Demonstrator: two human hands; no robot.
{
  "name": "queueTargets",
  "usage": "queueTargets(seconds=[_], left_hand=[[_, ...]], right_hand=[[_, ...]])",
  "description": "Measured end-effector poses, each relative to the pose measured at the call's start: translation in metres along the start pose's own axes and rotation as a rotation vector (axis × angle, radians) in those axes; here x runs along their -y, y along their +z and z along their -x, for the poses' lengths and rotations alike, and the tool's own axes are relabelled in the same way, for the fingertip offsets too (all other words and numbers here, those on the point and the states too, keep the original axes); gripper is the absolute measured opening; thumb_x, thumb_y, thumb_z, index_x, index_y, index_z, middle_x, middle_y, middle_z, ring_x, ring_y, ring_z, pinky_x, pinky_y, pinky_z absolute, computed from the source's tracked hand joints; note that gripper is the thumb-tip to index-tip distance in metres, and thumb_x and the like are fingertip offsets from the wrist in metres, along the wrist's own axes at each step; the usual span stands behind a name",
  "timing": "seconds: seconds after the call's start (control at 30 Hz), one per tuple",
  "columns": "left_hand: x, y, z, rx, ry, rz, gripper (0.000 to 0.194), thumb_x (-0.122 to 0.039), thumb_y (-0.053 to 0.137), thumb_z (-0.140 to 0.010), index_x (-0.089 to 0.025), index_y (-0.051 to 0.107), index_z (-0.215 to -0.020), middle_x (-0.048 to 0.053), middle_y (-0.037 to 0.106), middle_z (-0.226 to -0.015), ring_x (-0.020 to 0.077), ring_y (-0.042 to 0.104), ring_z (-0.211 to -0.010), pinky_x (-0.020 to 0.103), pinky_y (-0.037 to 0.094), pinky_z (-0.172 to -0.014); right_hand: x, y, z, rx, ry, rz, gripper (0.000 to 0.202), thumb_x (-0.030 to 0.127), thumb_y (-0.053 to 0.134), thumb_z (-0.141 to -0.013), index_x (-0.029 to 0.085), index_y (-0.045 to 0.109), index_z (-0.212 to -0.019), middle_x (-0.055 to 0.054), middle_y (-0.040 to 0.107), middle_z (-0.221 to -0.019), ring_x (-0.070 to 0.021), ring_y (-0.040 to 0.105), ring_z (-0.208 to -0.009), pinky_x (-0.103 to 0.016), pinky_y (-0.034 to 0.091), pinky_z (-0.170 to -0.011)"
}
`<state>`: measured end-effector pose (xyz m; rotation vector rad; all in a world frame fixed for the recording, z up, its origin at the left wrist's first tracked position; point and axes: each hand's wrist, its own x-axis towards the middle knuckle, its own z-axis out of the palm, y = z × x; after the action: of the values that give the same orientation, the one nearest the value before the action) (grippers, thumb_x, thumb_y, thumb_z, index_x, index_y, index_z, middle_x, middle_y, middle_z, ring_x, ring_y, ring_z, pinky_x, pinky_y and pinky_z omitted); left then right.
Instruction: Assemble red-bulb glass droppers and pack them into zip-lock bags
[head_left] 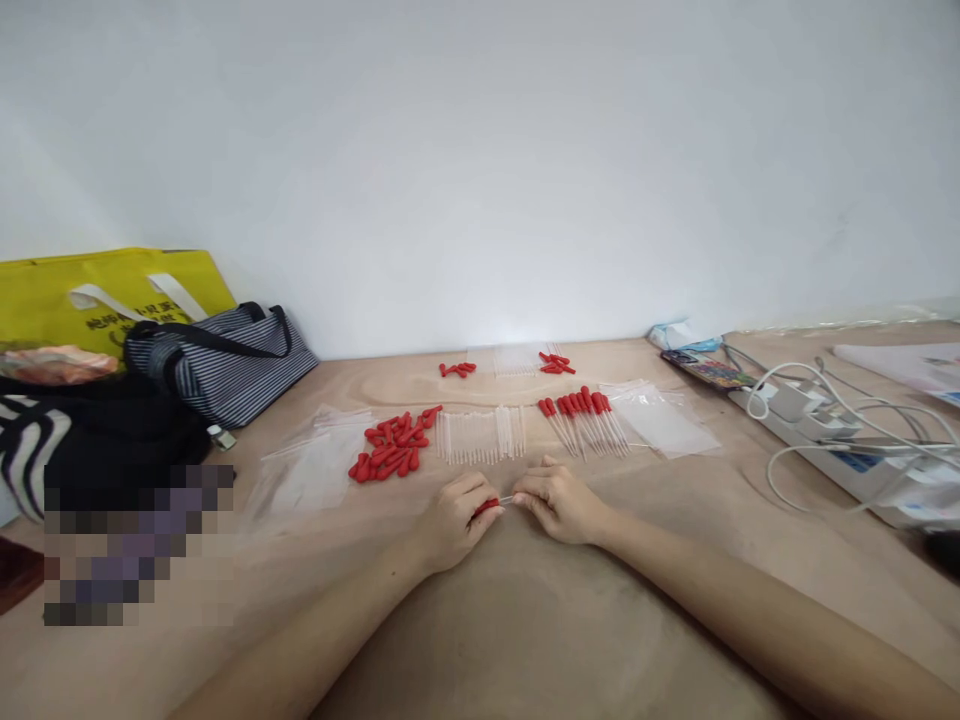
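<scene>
My left hand pinches a red rubber dropper bulb just above the table. From the right, my right hand grips a thin clear dropper tube, whose end meets the bulb. How far the tube sits inside is hidden by my fingers. A pile of loose red bulbs lies beyond my left hand. Beside it, several clear tubes lie side by side. Beyond my right hand, several droppers with red bulbs on their tubes lie in a row.
Clear plastic bags lie at left, more clear bags at right. Near the wall are small groups of red bulbs and tubes. A striped bag and yellow bag stand left; a power strip with white cables lies right.
</scene>
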<state>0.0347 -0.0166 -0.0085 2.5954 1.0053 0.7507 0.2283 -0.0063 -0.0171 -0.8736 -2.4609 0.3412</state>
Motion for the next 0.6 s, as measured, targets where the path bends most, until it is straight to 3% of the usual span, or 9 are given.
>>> queueTargets(seconds=[0.2,0.33,0.5,0.6], left_hand=[[-0.001,-0.002,-0.001,0.017,0.000,-0.005,0.018,-0.020,0.043,-0.084,-0.015,0.055,-0.071,0.003,0.053,-0.070,0.0141,0.050,-0.066,0.024,0.040,-0.061],[0.003,-0.006,-0.001,0.016,0.000,-0.010,0.020,-0.020,0.041,-0.085,-0.015,0.057,-0.074,0.003,0.054,-0.071,0.0140,0.051,-0.067,0.024,0.041,-0.062],[0.009,-0.009,0.002,0.023,-0.001,-0.022,0.020,-0.020,0.041,-0.086,-0.017,0.059,-0.077,0.002,0.054,-0.072,0.0134,0.052,-0.067,0.024,0.041,-0.064],[0.012,-0.009,0.004,-0.039,-0.060,-0.017,0.018,-0.022,0.042,-0.085,-0.020,0.057,-0.094,0.003,0.053,-0.084,0.0148,0.052,-0.077,0.026,0.043,-0.071]], right_hand=[[0.002,0.001,-0.004,0.014,0.043,-0.064,0.024,0.021,0.037,-0.086,0.017,0.058,-0.075,-0.002,0.063,-0.070,-0.0134,0.054,-0.067,-0.027,0.033,-0.069],[-0.002,-0.006,-0.004,0.027,-0.015,-0.093,0.024,0.024,0.037,-0.087,0.016,0.058,-0.081,-0.003,0.060,-0.073,-0.0123,0.053,-0.070,-0.024,0.036,-0.067],[-0.003,-0.015,0.000,0.043,-0.103,0.160,0.023,0.027,0.041,-0.085,0.017,0.061,-0.084,-0.005,0.056,-0.073,-0.0156,0.050,-0.071,-0.028,0.036,-0.066],[-0.004,-0.017,0.001,0.014,-0.090,0.212,0.020,0.023,0.042,-0.084,0.017,0.061,-0.081,-0.006,0.058,-0.074,-0.0166,0.051,-0.072,-0.030,0.036,-0.069]])
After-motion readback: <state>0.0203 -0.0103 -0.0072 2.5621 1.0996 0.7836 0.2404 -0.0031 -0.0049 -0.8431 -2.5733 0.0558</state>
